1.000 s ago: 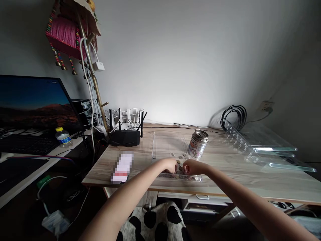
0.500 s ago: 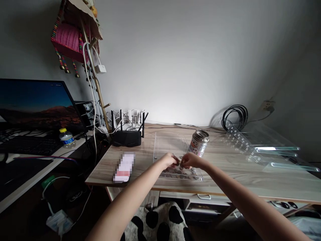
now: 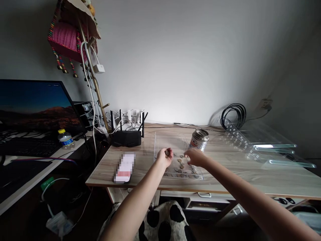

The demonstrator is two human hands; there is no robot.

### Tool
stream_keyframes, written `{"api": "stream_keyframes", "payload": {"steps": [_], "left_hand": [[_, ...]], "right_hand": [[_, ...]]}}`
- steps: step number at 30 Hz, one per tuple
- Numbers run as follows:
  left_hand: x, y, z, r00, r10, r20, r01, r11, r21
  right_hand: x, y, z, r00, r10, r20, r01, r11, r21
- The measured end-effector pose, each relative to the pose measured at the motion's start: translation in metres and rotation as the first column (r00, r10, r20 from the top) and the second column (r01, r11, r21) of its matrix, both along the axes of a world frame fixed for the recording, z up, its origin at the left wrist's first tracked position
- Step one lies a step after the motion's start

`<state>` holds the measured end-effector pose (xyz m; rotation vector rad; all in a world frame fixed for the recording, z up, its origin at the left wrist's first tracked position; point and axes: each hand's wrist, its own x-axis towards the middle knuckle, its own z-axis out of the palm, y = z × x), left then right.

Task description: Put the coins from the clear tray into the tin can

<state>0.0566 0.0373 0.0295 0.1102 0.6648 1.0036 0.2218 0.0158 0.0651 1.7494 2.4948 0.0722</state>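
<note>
Palm up and cupped, my left hand (image 3: 165, 158) holds at least one coin (image 3: 167, 152) above the left part of a clear acrylic tray (image 3: 165, 139). My right hand (image 3: 196, 157) is over the tray's right side, just in front of a metal coin can (image 3: 200, 139) with a slotted lid and printed sides. Its fingers are closed together and slightly blurred; what they pinch, if anything, is hidden. Several loose coins (image 3: 182, 166) lie in the tray between and below my hands, many along its near edge.
A phone (image 3: 124, 167) lies left of the tray, with a black router (image 3: 127, 138) behind it. Clear acrylic panels (image 3: 273, 150) and a coiled black cable (image 3: 233, 116) occupy the right side. A monitor (image 3: 37, 105) and bottle (image 3: 66, 139) stand on the left desk.
My hands, close together over the coins before, have moved apart. The left has risen and turned palm up; the right has shifted slightly up and right toward the can. More coins show.
</note>
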Motion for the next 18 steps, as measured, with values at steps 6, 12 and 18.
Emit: {"api": "stream_keyframes", "payload": {"steps": [6, 12, 18], "left_hand": [[-0.009, 0.003, -0.008, 0.997, -0.080, 0.007, 0.079, 0.996, 0.049], [-0.011, 0.003, -0.008, 0.990, -0.139, -0.004, 0.139, 0.989, 0.051], [-0.014, 0.006, -0.008, 0.990, -0.135, -0.027, 0.137, 0.989, 0.049]], "right_hand": [[0.006, -0.006, -0.022, 0.986, 0.049, 0.162, -0.043, 0.998, -0.043], [0.012, 0.006, -0.022, 0.985, 0.082, 0.152, -0.060, 0.988, -0.145], [0.022, 0.009, -0.031, 0.997, 0.041, 0.067, -0.029, 0.987, -0.161]]}}
